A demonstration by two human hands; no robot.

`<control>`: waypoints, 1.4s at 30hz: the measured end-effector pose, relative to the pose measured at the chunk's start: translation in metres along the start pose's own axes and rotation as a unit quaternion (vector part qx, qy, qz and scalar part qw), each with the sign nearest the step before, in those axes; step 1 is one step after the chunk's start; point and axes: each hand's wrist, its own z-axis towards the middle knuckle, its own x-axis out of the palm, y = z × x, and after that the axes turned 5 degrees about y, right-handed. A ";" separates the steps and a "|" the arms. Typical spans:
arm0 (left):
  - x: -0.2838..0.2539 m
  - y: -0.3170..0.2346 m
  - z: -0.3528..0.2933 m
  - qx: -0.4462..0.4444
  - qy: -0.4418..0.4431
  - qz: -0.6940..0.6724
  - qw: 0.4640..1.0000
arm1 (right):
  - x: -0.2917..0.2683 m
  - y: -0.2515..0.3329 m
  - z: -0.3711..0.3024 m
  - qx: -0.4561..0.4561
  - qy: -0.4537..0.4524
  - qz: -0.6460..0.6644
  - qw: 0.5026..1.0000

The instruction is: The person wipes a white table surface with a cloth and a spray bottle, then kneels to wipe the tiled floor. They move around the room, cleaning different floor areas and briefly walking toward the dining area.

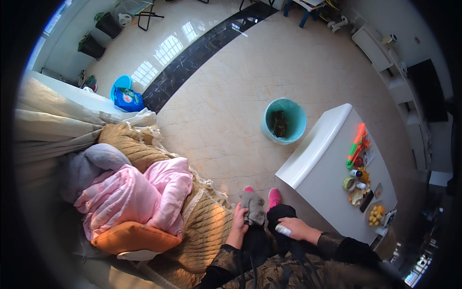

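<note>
My left hand (239,217) is closed on the edge of a crumpled grey cloth (253,208), which hangs over my knee. My right hand (299,228) rests on my other thigh, its fingers curled round a small white object (283,229). The kind of that object is too small to make out. Both my legs are in black trousers, and pink shoes (274,196) show beyond them.
A teal bin (285,140) with dark waste stands ahead. To the right, a white table (313,168) bears an orange-green toy gun (357,147), jars and a bowl of yellow fruit (376,215). Left, a quilted sofa cover (207,229) lies under pink bedding (125,192) and an orange cushion (134,238).
</note>
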 end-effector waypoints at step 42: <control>0.020 -0.798 0.394 0.168 -0.163 0.258 0.937 | -0.508 0.146 0.461 0.199 -0.156 0.199 0.947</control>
